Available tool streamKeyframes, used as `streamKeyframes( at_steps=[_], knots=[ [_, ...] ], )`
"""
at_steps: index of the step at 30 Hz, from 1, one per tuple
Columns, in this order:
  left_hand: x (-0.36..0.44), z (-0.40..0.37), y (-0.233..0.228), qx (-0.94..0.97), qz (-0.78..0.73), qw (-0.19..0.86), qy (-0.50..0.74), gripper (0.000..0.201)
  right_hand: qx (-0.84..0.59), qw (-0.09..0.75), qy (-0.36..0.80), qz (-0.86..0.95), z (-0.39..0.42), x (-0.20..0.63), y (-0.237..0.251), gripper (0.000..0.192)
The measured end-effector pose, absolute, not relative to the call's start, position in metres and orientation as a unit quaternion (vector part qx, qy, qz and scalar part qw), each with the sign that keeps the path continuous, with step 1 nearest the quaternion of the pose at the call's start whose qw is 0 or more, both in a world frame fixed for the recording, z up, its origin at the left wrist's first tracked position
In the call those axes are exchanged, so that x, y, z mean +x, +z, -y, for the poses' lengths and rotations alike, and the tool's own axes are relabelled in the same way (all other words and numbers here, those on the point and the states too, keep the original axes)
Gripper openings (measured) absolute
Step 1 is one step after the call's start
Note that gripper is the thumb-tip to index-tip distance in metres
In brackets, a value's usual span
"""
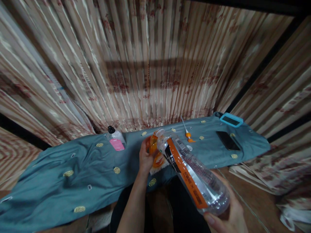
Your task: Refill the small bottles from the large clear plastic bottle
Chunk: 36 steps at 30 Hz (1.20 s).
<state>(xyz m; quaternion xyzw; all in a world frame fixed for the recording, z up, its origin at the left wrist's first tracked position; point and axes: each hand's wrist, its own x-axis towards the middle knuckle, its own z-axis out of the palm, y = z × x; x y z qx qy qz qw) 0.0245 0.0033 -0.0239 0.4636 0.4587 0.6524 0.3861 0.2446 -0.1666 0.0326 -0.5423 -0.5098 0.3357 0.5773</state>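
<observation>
Head: right grip clasps clear bottle; left grip holds half-hidden orange container.

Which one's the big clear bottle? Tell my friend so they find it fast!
Find the blue-green cloth below the folded curtain, then the right hand in front of it. That hand holds the base of a slanted bottle. It's the see-through one with a long orange stripe down its label, unlike the orange container in the left hand and the pink-labelled bottle on the cloth.
</observation>
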Motion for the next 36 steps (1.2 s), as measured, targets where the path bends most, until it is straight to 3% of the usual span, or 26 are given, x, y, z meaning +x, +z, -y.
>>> streamKeyframes(
  at_steps=[16, 23, 36],
  knots=[
    [0.022, -0.005, -0.029, 0.473, -0.469, 0.364, 0.651, 0.064, -0.508, 0.487, 0.275, 0.655, 0.161, 0.273, 0.021, 0.086],
    [0.021, -0.008, -0.032, 0.473, -0.479, 0.373, 0.638, 0.069, -0.588, 0.538, 0.327, 0.508, 0.176, 0.244, 0.03, 0.09],
    [0.022, -0.009, -0.032, 0.478, -0.473, 0.367, 0.643, 0.068, -0.6, 0.515, 0.269, 0.55, 0.179, 0.24, 0.028, 0.087]
  ],
)
